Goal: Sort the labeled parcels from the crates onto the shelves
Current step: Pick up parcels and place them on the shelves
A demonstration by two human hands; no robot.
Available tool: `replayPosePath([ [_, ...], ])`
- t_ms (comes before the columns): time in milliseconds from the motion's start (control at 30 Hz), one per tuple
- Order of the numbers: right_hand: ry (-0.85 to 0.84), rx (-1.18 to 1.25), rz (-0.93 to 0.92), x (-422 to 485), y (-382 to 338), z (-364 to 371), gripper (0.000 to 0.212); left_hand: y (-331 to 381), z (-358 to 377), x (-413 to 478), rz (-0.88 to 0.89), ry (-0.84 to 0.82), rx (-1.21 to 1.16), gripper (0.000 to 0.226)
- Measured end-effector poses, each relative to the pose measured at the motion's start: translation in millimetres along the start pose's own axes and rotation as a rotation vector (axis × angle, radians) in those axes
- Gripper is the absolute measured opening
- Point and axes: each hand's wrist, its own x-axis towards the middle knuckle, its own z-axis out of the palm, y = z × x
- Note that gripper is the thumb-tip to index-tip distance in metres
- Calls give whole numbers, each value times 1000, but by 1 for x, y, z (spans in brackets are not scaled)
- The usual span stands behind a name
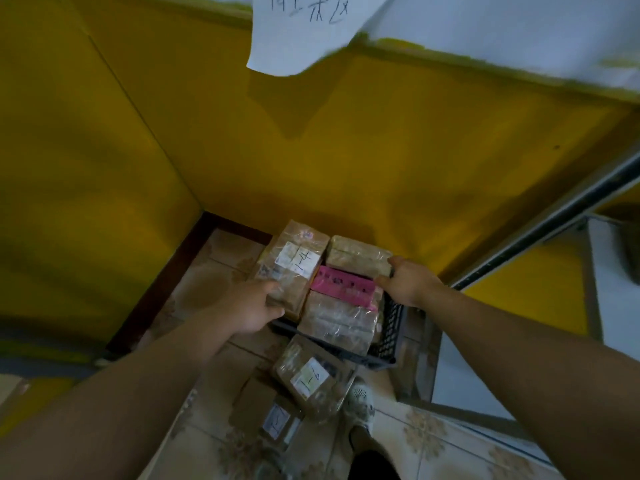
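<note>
A black plastic crate (389,337) stands on the tiled floor in the yellow corner, packed with taped brown parcels. My left hand (252,306) grips the near end of the parcel labeled 1-4 (298,258) at the crate's left side. My right hand (408,278) grips the right end of the far brown parcel (356,256). Between them lie a pink parcel (343,285) and a clear-taped brown parcel (337,318). On the floor in front of the crate lie a parcel labeled 1-6 (311,379) and a flat cardboard parcel (266,407).
Yellow walls (311,150) close the corner behind and to the left. A metal shelf frame (554,216) with a white board rises at the right. A handwritten paper sign (304,26) hangs above. My shoe (360,407) stands beside the floor parcels.
</note>
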Motion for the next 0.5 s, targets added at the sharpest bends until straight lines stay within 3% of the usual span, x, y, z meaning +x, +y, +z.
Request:
replayPosePath([
  [200,-64,-41,-60,102,-1,9,75,-6,8,109,-83,23,81,67],
  [333,-29,-108,-104,172,6,38,79,-19,33,197,-102,129,53,74],
  [500,8,-388,-137,241,20,78,111,-41,83,265,-193,182,136,93],
])
